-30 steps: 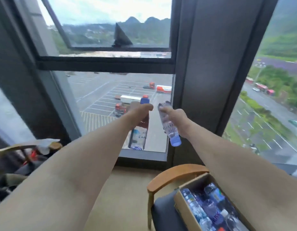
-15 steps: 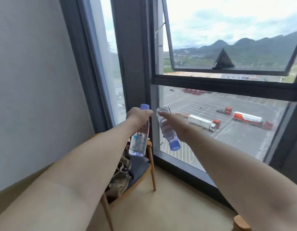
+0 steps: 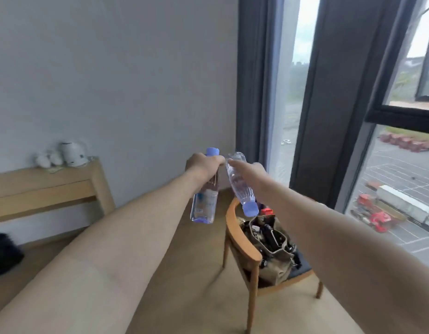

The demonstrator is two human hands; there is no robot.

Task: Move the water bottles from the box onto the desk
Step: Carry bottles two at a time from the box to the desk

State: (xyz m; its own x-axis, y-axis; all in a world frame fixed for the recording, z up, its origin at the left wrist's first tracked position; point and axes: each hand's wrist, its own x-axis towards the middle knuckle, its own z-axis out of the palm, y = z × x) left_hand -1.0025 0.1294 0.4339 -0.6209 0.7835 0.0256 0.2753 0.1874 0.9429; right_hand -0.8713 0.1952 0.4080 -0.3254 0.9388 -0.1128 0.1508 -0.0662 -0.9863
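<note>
While both arms reach out ahead of me, each hand has its grip clamped on a clear plastic water bottle. My left hand (image 3: 203, 165) wraps the neck of the upright bottle (image 3: 205, 201), its blue cap poking above the fist, a pale label on the smooth body, water visible to the base. My right hand (image 3: 250, 172) holds the inverted bottle (image 3: 240, 186) near its ribbed base, blue cap pointing down. Both bottles hang in the air, just beside each other, above the tan floor (image 3: 189, 273).

Below the inverted cap stands a wooden chair (image 3: 242, 247) with a curved back and dark seat; on it sits an open olive fabric bag (image 3: 271, 242) stuffed with dark items I cannot identify, something red behind it.

At the left, the wooden bench (image 3: 47, 186) runs against the grey wall (image 3: 112, 68), cut off by the frame edge. On its far right corner sit a white kettle (image 3: 72, 153) and small white pieces, too blurred to name. A dark fuzzy shape (image 3: 4, 254) lies under it.
</note>
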